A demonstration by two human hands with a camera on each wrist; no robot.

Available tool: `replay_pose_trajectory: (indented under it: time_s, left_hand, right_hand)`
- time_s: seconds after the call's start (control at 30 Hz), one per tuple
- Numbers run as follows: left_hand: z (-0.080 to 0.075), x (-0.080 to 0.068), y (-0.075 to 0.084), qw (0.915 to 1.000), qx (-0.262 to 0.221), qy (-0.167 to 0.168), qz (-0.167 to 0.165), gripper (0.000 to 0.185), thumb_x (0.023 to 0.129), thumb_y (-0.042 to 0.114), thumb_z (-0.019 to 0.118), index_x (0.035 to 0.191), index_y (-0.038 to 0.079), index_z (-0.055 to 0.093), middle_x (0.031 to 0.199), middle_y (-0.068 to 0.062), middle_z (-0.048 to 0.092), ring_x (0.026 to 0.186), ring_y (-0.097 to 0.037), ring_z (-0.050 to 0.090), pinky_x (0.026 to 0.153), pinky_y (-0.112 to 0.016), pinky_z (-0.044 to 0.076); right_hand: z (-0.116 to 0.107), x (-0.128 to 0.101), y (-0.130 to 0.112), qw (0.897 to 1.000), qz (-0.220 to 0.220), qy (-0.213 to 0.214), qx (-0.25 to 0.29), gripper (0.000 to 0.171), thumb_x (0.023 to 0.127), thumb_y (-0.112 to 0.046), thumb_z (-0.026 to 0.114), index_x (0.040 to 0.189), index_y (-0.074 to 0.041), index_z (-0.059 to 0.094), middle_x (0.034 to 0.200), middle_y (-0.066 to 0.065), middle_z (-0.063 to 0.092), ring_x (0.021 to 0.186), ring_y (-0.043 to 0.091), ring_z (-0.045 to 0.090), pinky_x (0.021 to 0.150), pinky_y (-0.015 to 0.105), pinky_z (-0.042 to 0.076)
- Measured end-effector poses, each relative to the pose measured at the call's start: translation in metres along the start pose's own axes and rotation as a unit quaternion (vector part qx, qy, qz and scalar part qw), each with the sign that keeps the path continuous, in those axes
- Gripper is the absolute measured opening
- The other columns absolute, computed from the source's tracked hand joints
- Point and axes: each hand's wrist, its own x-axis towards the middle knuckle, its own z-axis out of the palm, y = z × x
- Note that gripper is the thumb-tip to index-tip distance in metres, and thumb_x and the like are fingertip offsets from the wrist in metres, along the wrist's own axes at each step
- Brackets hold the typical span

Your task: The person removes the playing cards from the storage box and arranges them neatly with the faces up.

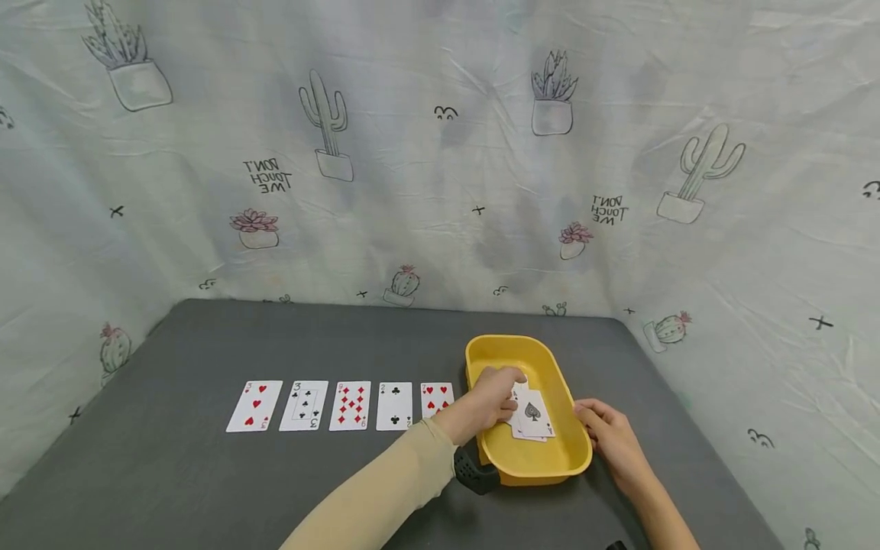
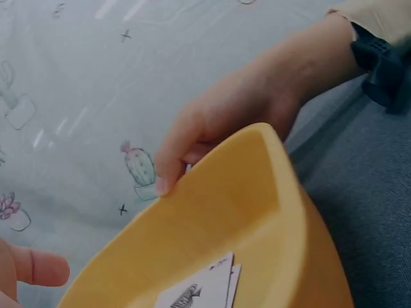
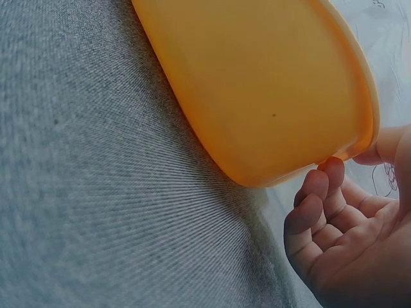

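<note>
Cards (image 1: 350, 406) lie in a row left of yellow bin (image 1: 539, 461), approx. evenly spaced, prob. so ea. face reads clearly. My R hand (image 1: 613, 439) pinches bin's right rim, prob. to prevent sliding. My L hand (image 1: 490, 399) is inside bin, over face-up card pile (image 1: 536, 416), fingers partly bent; I can't tell if they grip one.

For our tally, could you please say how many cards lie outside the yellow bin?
5, in a row left of the bin: leftmost card, second card, middle card, fourth card, rightmost card partly behind the left arm, which may hide more.
</note>
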Motion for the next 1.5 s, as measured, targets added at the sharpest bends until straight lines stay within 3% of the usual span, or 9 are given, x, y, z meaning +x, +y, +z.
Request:
replay_pose_trajectory:
  time_s: [0.2,0.27,0.37,0.47,0.73,0.9,1.07,1.3,1.5]
  left_hand:
    - [0.002,-0.001,-0.002,0.9998,-0.018,0.003,0.001,0.053,0.089,0.014,0.058,0.132,-0.009,0.036,0.105,-0.024,0.052,0.084,-0.029,0.054,0.078,-0.035,0.048]
    - [0.002,0.001,-0.002,0.9993,-0.037,0.003,-0.005,0.06,0.088,0.014,0.059,0.136,-0.012,0.036,0.124,-0.032,0.048,0.098,-0.036,0.057,0.088,-0.044,0.049]
    - [0.001,0.006,-0.003,0.9982,-0.058,0.002,-0.013,0.063,0.087,0.016,0.061,0.137,-0.015,0.038,0.131,-0.035,0.044,0.111,-0.043,0.055,0.095,-0.052,0.046]
    - [0.0,0.009,-0.005,0.9975,-0.069,-0.001,-0.016,0.062,0.086,0.017,0.062,0.134,-0.015,0.041,0.128,-0.033,0.045,0.112,-0.044,0.054,0.097,-0.054,0.045]
    - [-0.001,0.012,-0.007,0.9967,-0.078,0.002,-0.023,0.053,0.087,0.017,0.061,0.129,-0.011,0.046,0.108,-0.023,0.049,0.085,-0.028,0.05,0.088,-0.045,0.048]
    - [0.001,0.008,-0.007,0.9982,-0.052,0.007,-0.029,0.044,0.091,0.012,0.06,0.127,-0.006,0.042,0.094,-0.015,0.047,0.076,-0.022,0.046,0.083,-0.038,0.049]
    - [0.007,0.006,-0.009,0.9992,0.024,0.025,-0.019,0.053,0.09,0.003,0.064,0.136,-0.007,0.039,0.094,-0.015,0.061,0.077,-0.021,0.058,0.081,-0.032,0.055]
    - [0.015,0.015,-0.019,0.9983,0.056,0.013,0.0,0.003,0.088,-0.003,0.068,0.088,-0.006,0.067,0.072,-0.013,0.069,0.06,-0.018,0.066,0.067,-0.033,0.059]
    - [0.016,0.018,-0.022,0.9986,0.05,0.011,-0.006,0.009,0.092,0.001,0.065,0.095,-0.007,0.062,0.079,-0.018,0.07,0.077,-0.031,0.072,0.072,-0.041,0.058]
  right_hand:
    - [0.002,0.0,-0.004,1.0,-0.003,0.004,-0.008,0.036,0.102,-0.023,0.056,0.12,0.009,0.057,0.091,0.01,0.061,0.07,0.014,0.056,0.059,0.023,0.051]
    - [0.002,0.0,-0.004,1.0,-0.004,0.005,-0.008,0.036,0.102,-0.022,0.056,0.12,0.009,0.057,0.091,0.01,0.061,0.07,0.013,0.056,0.059,0.023,0.05]
    - [0.002,0.0,-0.004,1.0,-0.009,0.005,-0.008,0.036,0.102,-0.021,0.055,0.12,0.009,0.057,0.091,0.01,0.062,0.071,0.013,0.057,0.06,0.023,0.051]
    - [0.002,0.0,-0.004,1.0,-0.01,0.004,-0.008,0.036,0.102,-0.021,0.055,0.12,0.009,0.057,0.092,0.011,0.062,0.071,0.013,0.058,0.06,0.024,0.052]
    - [0.003,0.002,-0.002,1.0,-0.008,0.005,-0.013,0.035,0.102,-0.022,0.056,0.119,0.009,0.058,0.088,0.01,0.06,0.067,0.013,0.054,0.056,0.023,0.048]
    - [0.003,0.003,-0.001,1.0,-0.006,0.006,-0.01,0.036,0.102,-0.023,0.056,0.12,0.009,0.058,0.09,0.01,0.061,0.069,0.014,0.055,0.057,0.023,0.049]
    - [0.002,0.002,0.0,1.0,-0.009,0.003,-0.007,0.037,0.102,-0.023,0.057,0.12,0.009,0.058,0.089,0.01,0.06,0.069,0.013,0.055,0.057,0.023,0.049]
    - [-0.002,0.003,0.005,1.0,-0.004,-0.009,-0.006,0.04,0.102,-0.027,0.056,0.122,0.007,0.059,0.097,0.01,0.063,0.077,0.016,0.061,0.062,0.029,0.053]
    - [0.0,0.002,0.002,1.0,-0.009,-0.001,-0.005,0.037,0.102,-0.025,0.056,0.121,0.008,0.059,0.09,0.01,0.06,0.07,0.014,0.056,0.057,0.025,0.049]
